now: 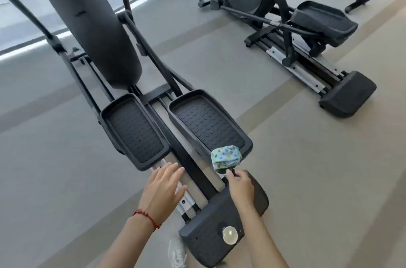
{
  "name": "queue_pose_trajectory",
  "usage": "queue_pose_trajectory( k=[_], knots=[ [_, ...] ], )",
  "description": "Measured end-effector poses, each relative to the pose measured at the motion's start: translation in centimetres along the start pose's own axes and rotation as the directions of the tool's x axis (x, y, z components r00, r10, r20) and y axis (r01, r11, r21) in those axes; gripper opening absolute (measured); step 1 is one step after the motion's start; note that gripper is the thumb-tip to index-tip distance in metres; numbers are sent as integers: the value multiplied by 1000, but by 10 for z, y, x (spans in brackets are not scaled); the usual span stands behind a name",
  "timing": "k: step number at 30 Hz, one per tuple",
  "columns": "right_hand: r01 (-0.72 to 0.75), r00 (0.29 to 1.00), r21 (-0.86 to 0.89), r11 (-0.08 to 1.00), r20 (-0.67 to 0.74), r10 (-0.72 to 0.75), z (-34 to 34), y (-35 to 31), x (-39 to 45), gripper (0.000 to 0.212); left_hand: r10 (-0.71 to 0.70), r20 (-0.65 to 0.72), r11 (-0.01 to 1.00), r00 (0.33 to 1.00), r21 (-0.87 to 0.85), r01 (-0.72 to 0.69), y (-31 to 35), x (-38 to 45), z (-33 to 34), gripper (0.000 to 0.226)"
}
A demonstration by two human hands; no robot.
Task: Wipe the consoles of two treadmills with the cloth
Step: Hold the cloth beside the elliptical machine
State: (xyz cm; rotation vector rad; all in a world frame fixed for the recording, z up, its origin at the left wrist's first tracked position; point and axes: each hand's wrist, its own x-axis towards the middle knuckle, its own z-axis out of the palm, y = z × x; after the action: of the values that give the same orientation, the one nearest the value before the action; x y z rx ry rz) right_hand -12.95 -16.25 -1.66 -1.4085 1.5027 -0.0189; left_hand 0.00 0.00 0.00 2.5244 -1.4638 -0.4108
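A small folded cloth point(226, 156), pale blue with coloured dots, sits at the near end of the right pedal point(206, 122) of a dark exercise machine. My right hand point(240, 186) pinches the cloth's lower edge between fingertips. My left hand point(163, 188) hovers open, fingers spread, over the machine's rails just below the left pedal point(131, 131). It holds nothing. No console is in view; the machine's upright column point(87, 19) runs out of the top of the frame.
The machine's rear foot cover point(211, 228) with a round cap lies beneath my right arm. A white shoe point(176, 253) stands beside it. A second elliptical machine point(285, 24) stands at the upper right on the grey floor, with another machine behind it.
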Motion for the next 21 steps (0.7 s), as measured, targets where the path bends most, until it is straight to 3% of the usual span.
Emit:
queue_pose_trajectory(
  k=[2,6,10,15,21],
  knots=[
    [-100,994,99,990,-33,104,20,0,23,28,21,2,1000,1000,-18,-21,-13,5,14,73],
    [-285,941,329,900,-82,328,51,5,66,40,18,17,1000,1000,15,-18,-38,5,42,74],
    [-350,879,454,819,-145,455,64,3,93,51,-22,38,999,999,-25,23,-57,2,54,72],
    [-361,844,531,766,-164,511,77,1,112,58,-39,56,999,998,-36,41,-72,-1,64,64],
    [-325,847,495,806,-227,481,88,9,129,57,-84,97,996,992,-35,87,-79,-7,72,65]
  ],
)
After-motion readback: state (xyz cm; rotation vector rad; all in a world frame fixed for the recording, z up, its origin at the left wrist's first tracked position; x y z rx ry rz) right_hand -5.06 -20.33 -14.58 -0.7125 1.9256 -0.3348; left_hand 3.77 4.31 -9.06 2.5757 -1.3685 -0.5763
